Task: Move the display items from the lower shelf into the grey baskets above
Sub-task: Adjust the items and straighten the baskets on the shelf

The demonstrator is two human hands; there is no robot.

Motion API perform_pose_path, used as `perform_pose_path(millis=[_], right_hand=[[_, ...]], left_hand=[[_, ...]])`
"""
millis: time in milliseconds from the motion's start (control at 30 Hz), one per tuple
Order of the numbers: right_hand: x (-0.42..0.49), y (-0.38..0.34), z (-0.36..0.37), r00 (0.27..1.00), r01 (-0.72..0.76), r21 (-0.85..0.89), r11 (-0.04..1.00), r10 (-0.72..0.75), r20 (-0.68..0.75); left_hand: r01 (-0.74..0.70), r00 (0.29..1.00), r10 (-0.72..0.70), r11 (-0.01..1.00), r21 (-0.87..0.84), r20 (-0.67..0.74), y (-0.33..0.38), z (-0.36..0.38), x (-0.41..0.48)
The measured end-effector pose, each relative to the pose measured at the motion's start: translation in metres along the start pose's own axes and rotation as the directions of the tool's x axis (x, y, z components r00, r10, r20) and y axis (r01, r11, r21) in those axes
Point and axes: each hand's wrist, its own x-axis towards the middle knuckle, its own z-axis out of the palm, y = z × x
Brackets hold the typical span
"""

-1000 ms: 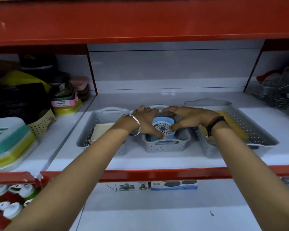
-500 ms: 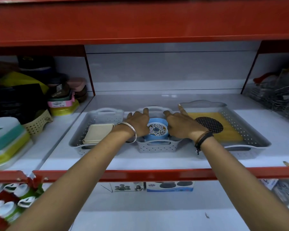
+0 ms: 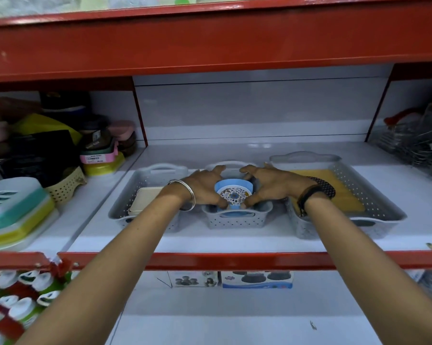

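Three grey perforated baskets stand in a row on the white shelf. The small middle basket (image 3: 235, 221) holds a blue round container (image 3: 233, 192) with a patterned lid. My left hand (image 3: 203, 188) and my right hand (image 3: 268, 184) curl around this container from both sides, thumbs at its front edge and fingers behind it. A cream box (image 3: 145, 201) lies in the left basket (image 3: 121, 211). Inside the large right basket (image 3: 384, 212) are a yellow mat (image 3: 344, 192) and a black dotted disc (image 3: 328, 188), which my right wrist partly hides.
On the lower shelf, two product boxes (image 3: 256, 278) stand at the back. Stacked soap cases and tubs (image 3: 16, 207) fill the left bay, and wire racks (image 3: 414, 143) the right one. A red beam (image 3: 210, 41) runs overhead, and a red shelf lip (image 3: 235, 260) crosses below my wrists.
My hands lay flat beside the blue container and now curl around it, thumbs at its front. The view has tilted up slightly.
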Motion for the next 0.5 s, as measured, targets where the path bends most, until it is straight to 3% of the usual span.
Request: perform_pose_path(millis=[133,267,333,400,500], right_hand=[[0.010,0.006,0.004,0.998,0.026,0.022,0.999,-0.024,-0.066],[0.017,-0.019,0.000,0.937,0.208,0.114,0.971,-0.165,-0.309],[0.021,-0.046,0.001,0.908,0.304,0.163,0.939,-0.234,-0.347],[0.027,-0.074,0.008,0.914,0.345,0.169,0.923,-0.289,-0.286],[0.051,-0.110,0.026,0.928,0.340,0.027,0.940,-0.331,-0.171]], left_hand=[[-0.031,0.999,0.029,0.998,-0.057,-0.030,-0.006,-0.015,-0.008],[-0.041,0.968,-0.006,0.982,-0.185,-0.251,-0.050,-0.057,-0.030],[0.032,0.985,-0.061,0.983,-0.182,-0.160,-0.081,-0.075,-0.047],[0.152,0.988,-0.151,0.984,-0.096,0.026,-0.106,-0.080,-0.065],[0.197,0.958,-0.191,0.980,-0.010,0.212,-0.125,-0.073,-0.085]])
